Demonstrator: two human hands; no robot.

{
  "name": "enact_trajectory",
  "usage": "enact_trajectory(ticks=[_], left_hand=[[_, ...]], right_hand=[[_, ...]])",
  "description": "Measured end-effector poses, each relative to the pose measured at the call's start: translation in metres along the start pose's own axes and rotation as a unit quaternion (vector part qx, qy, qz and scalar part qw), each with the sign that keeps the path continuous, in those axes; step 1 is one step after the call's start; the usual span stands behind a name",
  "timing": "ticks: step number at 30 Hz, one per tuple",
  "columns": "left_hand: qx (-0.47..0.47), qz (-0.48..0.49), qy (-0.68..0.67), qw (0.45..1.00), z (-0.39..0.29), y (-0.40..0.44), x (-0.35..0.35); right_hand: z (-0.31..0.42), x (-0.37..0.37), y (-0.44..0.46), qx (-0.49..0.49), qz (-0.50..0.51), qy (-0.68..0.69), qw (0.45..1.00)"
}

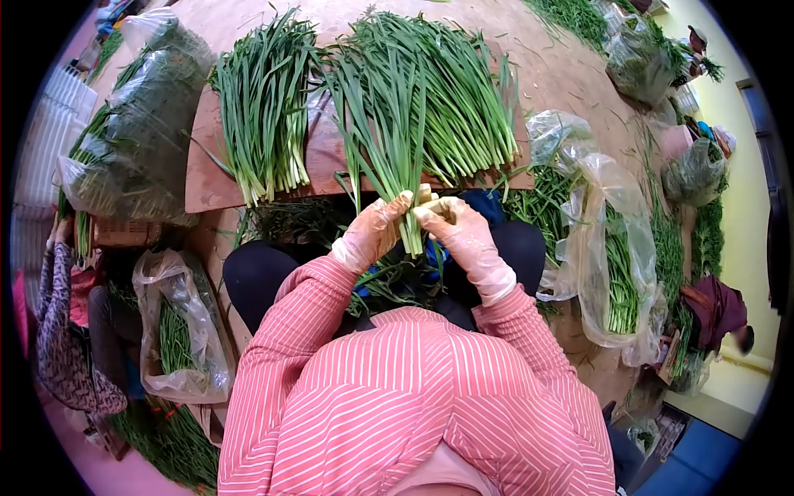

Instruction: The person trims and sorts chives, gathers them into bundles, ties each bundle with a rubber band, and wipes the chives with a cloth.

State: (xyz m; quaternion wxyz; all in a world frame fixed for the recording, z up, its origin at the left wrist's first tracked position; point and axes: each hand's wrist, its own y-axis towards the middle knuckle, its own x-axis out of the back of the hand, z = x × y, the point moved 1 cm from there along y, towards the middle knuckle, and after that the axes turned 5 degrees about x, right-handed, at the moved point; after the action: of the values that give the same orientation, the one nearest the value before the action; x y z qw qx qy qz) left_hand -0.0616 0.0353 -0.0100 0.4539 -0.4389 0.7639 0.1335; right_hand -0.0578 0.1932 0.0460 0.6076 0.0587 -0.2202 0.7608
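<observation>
My left hand [370, 236], in a pale stained glove, is closed around the lower stalks of a bunch of garlic chives [393, 161]. The white stalk ends point down toward my lap, and the leaves fan out over the board. Close against the right side of these stalks, my right hand [465, 241], also gloved, has its thumb and fingers pinched together; what is between them I cannot make out. On the brown board [331, 161] lie a pile of chives [265, 107] at the left and a wider pile [463, 99] at the right, stalk ends toward me.
Plastic bags of greens stand at the upper left [149, 124], lower left [178, 331] and right [616, 264]. Loose greens [397, 285] lie between my knees. At the far left another person's patterned sleeve [62, 347] shows; a person in maroon [715, 314] is at the right.
</observation>
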Motion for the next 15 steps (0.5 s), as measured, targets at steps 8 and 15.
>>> enact_trajectory(ticks=[8,15], left_hand=[[0.04,-0.047,-0.028,0.998,0.0,0.002,0.013],[0.047,-0.082,-0.076,0.993,0.006,0.008,0.027]], right_hand=[[-0.026,-0.024,0.005,0.011,-0.058,0.209,0.976],[0.008,0.009,-0.038,-0.073,0.298,0.267,0.913]])
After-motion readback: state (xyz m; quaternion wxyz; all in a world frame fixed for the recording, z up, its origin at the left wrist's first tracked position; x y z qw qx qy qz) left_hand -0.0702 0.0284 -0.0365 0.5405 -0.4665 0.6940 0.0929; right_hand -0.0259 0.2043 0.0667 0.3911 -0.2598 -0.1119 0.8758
